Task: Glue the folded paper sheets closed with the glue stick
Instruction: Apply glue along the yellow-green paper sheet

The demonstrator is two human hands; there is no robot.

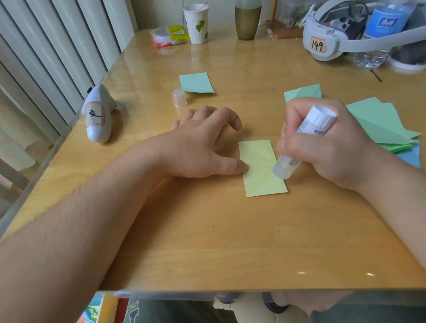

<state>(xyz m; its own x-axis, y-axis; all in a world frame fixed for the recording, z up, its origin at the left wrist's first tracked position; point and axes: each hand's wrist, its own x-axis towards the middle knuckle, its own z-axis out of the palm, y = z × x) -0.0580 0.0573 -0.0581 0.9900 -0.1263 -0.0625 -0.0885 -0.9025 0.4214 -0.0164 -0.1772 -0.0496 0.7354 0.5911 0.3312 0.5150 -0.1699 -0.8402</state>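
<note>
Lying flat: yellow-green folded sheet [262,168] | creased | glue stick [304,140] tip touching

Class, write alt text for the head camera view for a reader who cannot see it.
A right hand grips a glue stick, tip down on the right edge of a folded yellow-green paper, while the left hand pins the paper's left edge with its thumb. The cap stands apart on the wooden table, with green folded papers to the right.
</note>
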